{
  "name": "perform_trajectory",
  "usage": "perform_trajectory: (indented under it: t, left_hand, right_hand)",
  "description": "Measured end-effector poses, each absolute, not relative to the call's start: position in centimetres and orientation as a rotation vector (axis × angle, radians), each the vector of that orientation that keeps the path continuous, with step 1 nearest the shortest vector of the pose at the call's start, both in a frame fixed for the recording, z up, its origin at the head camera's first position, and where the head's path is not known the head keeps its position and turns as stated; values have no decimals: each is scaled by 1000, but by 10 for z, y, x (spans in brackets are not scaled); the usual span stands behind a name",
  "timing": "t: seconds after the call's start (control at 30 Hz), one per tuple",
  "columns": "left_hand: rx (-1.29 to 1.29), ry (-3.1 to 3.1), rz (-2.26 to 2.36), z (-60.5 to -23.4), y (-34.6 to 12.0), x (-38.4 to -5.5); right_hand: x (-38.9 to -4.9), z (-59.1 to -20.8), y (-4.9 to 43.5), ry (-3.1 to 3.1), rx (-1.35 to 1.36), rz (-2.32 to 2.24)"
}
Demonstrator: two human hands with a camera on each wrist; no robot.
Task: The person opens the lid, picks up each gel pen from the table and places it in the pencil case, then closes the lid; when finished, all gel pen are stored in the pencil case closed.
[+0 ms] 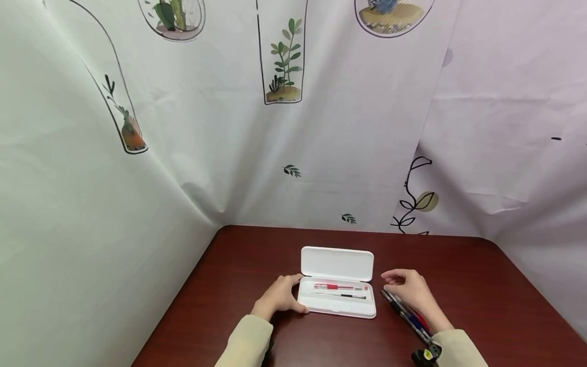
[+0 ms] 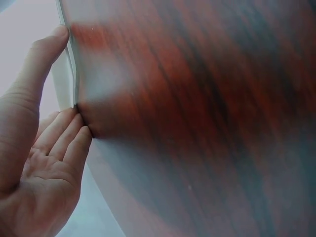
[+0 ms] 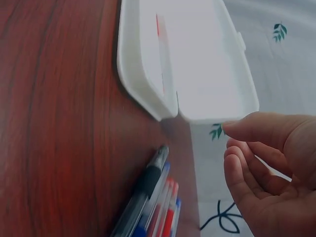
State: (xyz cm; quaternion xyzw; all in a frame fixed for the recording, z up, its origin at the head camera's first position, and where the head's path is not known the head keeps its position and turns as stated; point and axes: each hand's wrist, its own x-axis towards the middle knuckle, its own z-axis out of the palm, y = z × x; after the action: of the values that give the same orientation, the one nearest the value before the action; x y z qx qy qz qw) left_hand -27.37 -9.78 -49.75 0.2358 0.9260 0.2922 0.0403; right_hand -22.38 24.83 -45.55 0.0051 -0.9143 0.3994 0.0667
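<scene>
A white pencil case (image 1: 337, 307) lies on the table with its lid (image 1: 337, 262) raised. Inside it are a red pen (image 1: 339, 287) and a slim pen with a black grip (image 1: 340, 295). My left hand (image 1: 281, 294) holds the case at its left end, thumb by the near corner and fingers by the hinge side; the left wrist view shows thumb and fingertips at its edge. To the right of the case, my right hand (image 1: 412, 290) hovers with fingers loosely bent and nothing between them. Beneath it lies a bunch of pens (image 3: 153, 197), with black, blue and red parts.
The dark red wooden table (image 1: 229, 306) backs onto a white cloth (image 1: 348, 153) printed with plants, which also hangs along both sides. A black device with a yellow-green mark (image 1: 425, 355) is at my right wrist, over the pens' near ends.
</scene>
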Motion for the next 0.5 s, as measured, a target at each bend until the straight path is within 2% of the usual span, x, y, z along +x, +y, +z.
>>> perform_trajectory:
  t: [0.5]
  left_hand:
    - [732, 2825, 913, -495, -99, -272]
  right_hand:
    - [-214, -474, 292, -2823, -109, 1082]
